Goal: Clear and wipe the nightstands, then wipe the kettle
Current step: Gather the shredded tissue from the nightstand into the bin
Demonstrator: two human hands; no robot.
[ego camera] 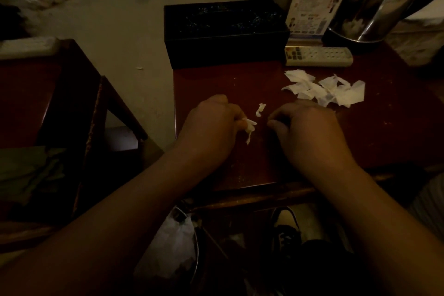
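On the tabletop (264, 175), left hand (211, 125) pinches tissue scraps (249, 126), right hand (305, 127) curled, empty; gather the shreds (329, 90) together before wiping.

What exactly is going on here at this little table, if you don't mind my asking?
A person is picking torn tissue off a dark wooden nightstand. The left hand pinches a few white scraps; the right hand rests curled beside it, and whether it holds anything is unclear. One small scrap lies between them, and a bigger pile of tissue pieces waits further back. The tissue box, remote and kettle are still on top.
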